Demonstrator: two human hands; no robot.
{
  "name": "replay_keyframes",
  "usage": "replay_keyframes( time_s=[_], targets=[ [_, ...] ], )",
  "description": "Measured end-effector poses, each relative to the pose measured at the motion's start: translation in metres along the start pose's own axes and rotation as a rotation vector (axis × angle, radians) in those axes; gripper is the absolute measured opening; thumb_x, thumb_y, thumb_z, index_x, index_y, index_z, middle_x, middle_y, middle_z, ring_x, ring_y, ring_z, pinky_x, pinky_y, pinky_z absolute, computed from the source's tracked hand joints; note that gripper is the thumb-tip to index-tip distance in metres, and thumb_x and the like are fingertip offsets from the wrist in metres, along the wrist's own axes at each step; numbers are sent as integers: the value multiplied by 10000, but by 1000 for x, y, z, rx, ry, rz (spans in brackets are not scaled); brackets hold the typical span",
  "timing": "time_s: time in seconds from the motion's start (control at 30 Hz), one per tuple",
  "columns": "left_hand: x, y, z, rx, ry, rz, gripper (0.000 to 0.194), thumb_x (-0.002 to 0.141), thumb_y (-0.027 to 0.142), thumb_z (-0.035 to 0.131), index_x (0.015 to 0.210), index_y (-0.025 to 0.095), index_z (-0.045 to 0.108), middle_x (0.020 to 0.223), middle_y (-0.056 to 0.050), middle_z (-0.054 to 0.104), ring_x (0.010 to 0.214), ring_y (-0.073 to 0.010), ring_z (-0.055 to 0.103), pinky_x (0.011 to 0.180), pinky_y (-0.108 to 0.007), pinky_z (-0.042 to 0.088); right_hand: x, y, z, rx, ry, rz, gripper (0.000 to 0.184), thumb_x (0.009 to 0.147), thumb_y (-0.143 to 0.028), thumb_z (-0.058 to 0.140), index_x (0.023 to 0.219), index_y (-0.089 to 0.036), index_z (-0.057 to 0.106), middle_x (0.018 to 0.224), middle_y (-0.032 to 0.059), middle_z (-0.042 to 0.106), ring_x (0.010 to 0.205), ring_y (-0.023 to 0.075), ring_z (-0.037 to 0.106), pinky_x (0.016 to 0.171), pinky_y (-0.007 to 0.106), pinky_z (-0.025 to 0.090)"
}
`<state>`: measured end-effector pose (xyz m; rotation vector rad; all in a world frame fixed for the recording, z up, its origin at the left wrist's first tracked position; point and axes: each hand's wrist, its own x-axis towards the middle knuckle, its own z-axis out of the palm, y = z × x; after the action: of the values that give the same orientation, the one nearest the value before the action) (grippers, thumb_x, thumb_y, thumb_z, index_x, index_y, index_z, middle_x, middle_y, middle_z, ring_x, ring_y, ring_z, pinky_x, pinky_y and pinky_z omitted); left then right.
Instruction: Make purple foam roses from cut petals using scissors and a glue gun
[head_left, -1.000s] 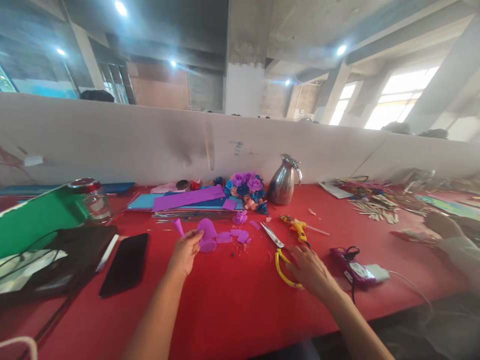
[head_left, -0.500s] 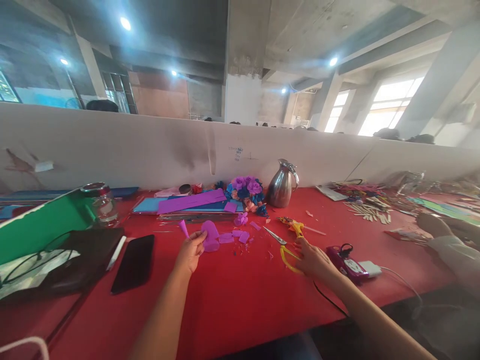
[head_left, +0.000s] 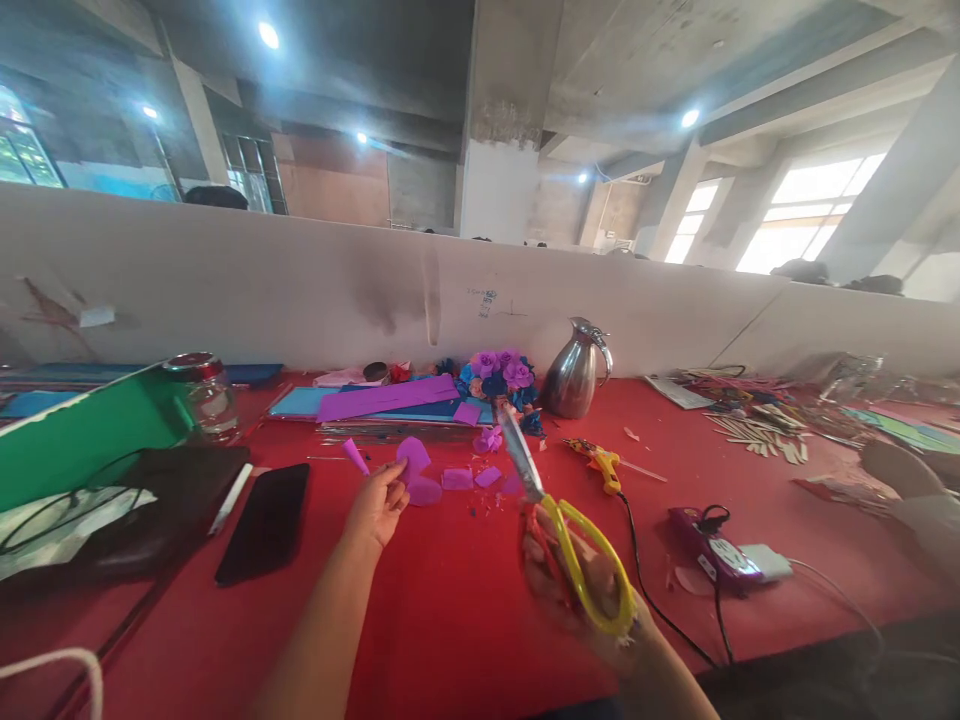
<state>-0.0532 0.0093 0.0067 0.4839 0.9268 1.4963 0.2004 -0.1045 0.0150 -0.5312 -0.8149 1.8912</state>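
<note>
My left hand (head_left: 382, 500) is closed, pinching a rounded purple paper petal (head_left: 414, 460) between thumb and fingers. Just beyond its fingertips is a small rolled purple paper (head_left: 356, 457). My right hand (head_left: 577, 580) is wrapped round the scissors (head_left: 577, 550), which have yellow handles. Their blades look closed and point up and away, towards the paper flowers (head_left: 499, 375). Between the two hands, cut purple paper pieces (head_left: 457, 479) lie on the red table (head_left: 450, 620). A yellow glue gun (head_left: 602, 465) rests beyond my right hand, its black cord trailing towards me.
A steel jug (head_left: 574, 370) stands at the back. On the left are a black phone (head_left: 264, 525), a white marker (head_left: 230, 498), a glass jar (head_left: 210, 400) and a green box (head_left: 97, 440). A purple power socket (head_left: 716, 550) sits right, near another person's arm (head_left: 911, 500).
My right hand has picked up the scissors from beside the glue gun and brought them left and nearer to me. The left hand still grips the purple petal in about the same place.
</note>
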Motion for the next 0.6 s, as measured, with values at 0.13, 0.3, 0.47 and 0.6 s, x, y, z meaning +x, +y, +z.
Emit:
replay_keyframes(
  time_s=[0.13,0.3,0.47,0.6],
  targets=[
    [1,-2,0,2,4,-37,370,558,149,756,548,178,388,362,139,309,278,5,174,370,-196,112,4,20,10,42,-34,127,706,601,-659,717,1119,-209,550,865,33,544,664,114,494,423,165,313],
    [4,-7,-2,-21,16,-59,285,615,116,708,586,169,429,422,106,440,292,5,187,369,-195,123,-3,39,12,104,33,244,537,761,-644,584,1062,-201,541,807,25,557,598,97,494,388,147,242],
    [8,-9,-5,-43,29,-70,296,651,99,683,563,166,408,432,76,485,301,7,180,371,-201,112,-2,52,5,145,31,357,572,761,-692,536,1049,-198,522,757,15,566,491,73,445,351,142,190],
    [7,-9,-4,-44,27,-82,286,673,102,677,556,159,422,434,67,491,301,8,172,367,-202,102,4,50,13,120,28,364,567,752,-684,558,1042,-198,528,756,8,558,484,60,440,350,131,151]
  ],
)
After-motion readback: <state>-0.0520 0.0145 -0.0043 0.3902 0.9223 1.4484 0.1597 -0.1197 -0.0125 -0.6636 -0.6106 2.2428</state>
